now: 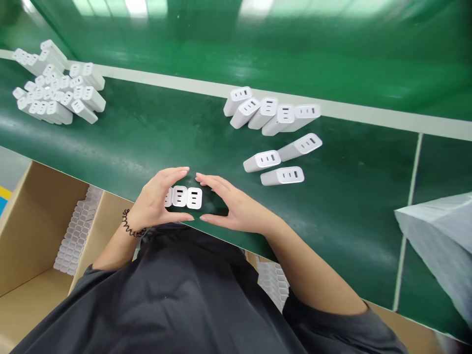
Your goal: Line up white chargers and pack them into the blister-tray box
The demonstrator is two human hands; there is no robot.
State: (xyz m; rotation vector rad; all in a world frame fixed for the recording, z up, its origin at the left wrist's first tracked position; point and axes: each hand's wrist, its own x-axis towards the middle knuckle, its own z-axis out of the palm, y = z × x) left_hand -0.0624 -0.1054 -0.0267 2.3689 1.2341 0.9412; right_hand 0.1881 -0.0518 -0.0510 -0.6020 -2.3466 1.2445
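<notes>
tabletop [342,211], 2 hands [157,199] [239,209] cupped around chargers [194,198]

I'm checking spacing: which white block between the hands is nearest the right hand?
The row's rightmost block; the other visible ones sit nearer the left hand.

No text, brand, number or sign can be read — neither on the row of white blocks [187,197], nor on the cluster [56,95] to its left, nor on the group [275,126] to its right.

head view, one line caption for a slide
Left hand curves around a row of white chargers on a green table; right hand curves open beside them.
</notes>
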